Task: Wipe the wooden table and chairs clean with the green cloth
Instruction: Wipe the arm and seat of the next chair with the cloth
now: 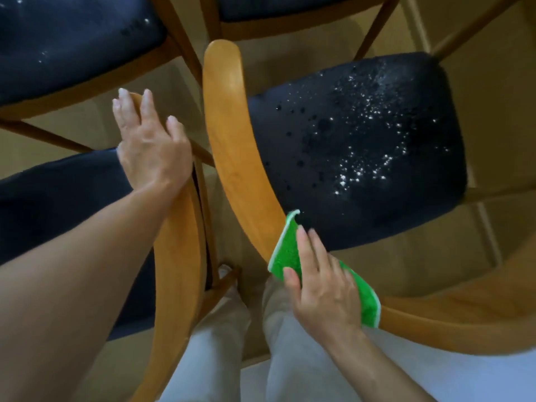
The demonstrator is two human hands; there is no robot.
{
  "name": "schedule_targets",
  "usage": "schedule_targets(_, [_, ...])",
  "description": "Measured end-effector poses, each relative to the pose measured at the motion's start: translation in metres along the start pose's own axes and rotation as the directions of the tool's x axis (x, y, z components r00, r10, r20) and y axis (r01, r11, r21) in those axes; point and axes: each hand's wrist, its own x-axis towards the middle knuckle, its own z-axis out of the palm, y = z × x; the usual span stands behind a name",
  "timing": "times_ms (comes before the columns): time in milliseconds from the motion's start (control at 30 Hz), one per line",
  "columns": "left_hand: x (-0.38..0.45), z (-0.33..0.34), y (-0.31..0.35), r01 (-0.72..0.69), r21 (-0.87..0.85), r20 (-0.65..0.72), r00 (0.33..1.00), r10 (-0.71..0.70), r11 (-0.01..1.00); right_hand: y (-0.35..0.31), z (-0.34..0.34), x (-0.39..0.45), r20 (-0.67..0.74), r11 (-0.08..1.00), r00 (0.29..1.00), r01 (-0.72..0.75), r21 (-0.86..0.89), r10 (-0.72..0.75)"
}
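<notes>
- One chair back (232, 158) is under the cloth (285, 250), pressed by the right hand (322, 288) with flat fingers.
- Left hand (150, 143) rests released on another chair (177, 256).
- Seat (362, 146) looks speckled; no tabletop shows.

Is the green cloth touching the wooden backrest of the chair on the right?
Touching. The head view shows the right hand pressing the cloth flat onto the curved backrest, with no gap between them.

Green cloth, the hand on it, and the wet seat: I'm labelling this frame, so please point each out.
green cloth (285, 250): head view, its upper folded part against the chair back.
right hand (322, 288): head view, back of the hand.
wet seat (362, 152): head view, droplet-covered middle.
</notes>
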Motion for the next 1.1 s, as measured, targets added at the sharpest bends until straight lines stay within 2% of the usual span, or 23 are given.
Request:
schedule_targets(100, [-0.006, -0.007, 0.004, -0.039, 0.015, 0.045, 0.998, 0.039, 0.999, 0.041, -0.013, -0.027, 0.071, 0.985, 0.995, -0.054, -0.166, 0.067])
schedule_targets(200, [-0.023, -0.009, 0.027, -0.176, -0.075, 0.084, 0.98, 0.183, 0.981, 0.069, -0.029, -0.032, 0.043, 0.929, 0.978, -0.18, -0.323, 0.205])
schedule_targets(333, [-0.032, 0.006, 0.074, -0.299, -0.208, 0.11, 0.939, 0.326, 0.931, 0.06, -0.036, -0.025, 0.07, 0.866, 0.917, -0.342, -0.364, 0.392])
schedule_targets(400, [-0.027, 0.021, 0.092, -0.319, -0.156, 0.144, 0.929, 0.341, 0.935, 0.038, -0.031, -0.018, 0.08, 0.897, 0.919, -0.355, -0.263, 0.387])
schedule_targets(500, [-0.023, 0.039, 0.101, -0.346, 0.029, 0.148, 0.929, 0.338, 0.938, 0.004, -0.013, 0.006, 0.112, 0.951, 0.945, -0.302, -0.068, 0.308])
schedule_targets(600, [-0.024, 0.046, 0.1, -0.35, 0.105, 0.098, 0.935, 0.341, 0.931, -0.013, -0.004, 0.029, 0.106, 0.888, 0.916, -0.401, 0.227, 0.386])
schedule_targets(633, [-0.025, 0.047, 0.1, -0.346, 0.116, 0.089, 0.937, 0.338, 0.931, -0.014, -0.004, 0.03, 0.095, 0.876, 0.92, -0.392, 0.28, 0.381])
schedule_targets(700, [-0.02, 0.05, 0.101, -0.333, 0.133, 0.082, 0.943, 0.324, 0.934, -0.007, -0.01, 0.023, 0.12, 0.892, 0.947, -0.321, 0.317, 0.298])
schedule_targets(767, [-0.006, 0.048, 0.101, -0.327, 0.152, 0.069, 0.945, 0.32, 0.933, 0.01, -0.016, 0.014, 0.17, 0.923, 0.961, -0.258, 0.284, 0.216])
schedule_targets(833, [0.014, 0.045, 0.102, -0.331, 0.146, 0.048, 0.944, 0.327, 0.932, 0.029, -0.02, 0.013, 0.263, 0.931, 0.942, -0.274, 0.242, 0.209])
schedule_targets(900, [0.026, 0.042, 0.103, -0.332, 0.142, 0.007, 0.943, 0.334, 0.933, 0.045, -0.021, 0.024, 0.353, 0.901, 0.91, -0.327, 0.284, 0.219])
schedule_targets(967, [0.027, 0.041, 0.104, -0.331, 0.134, -0.018, 0.941, 0.337, 0.934, 0.055, -0.023, 0.042, 0.404, 0.799, 0.884, -0.414, 0.437, 0.237])
schedule_targets(1000, [0.026, 0.041, 0.105, -0.329, 0.126, -0.019, 0.943, 0.334, 0.936, 0.06, -0.024, 0.053, 0.403, 0.695, 0.865, -0.486, 0.53, 0.298])
schedule_targets(1067, [0.025, 0.039, 0.106, -0.312, 0.123, -0.008, 0.949, 0.315, 0.942, 0.068, -0.031, 0.078, 0.467, 0.344, 0.766, -0.625, 0.701, 0.441])
schedule_targets(1100, [0.025, 0.038, 0.106, -0.304, 0.128, 0.0, 0.952, 0.307, 0.944, 0.072, -0.036, 0.09, 0.535, 0.182, 0.726, -0.651, 0.736, 0.432])
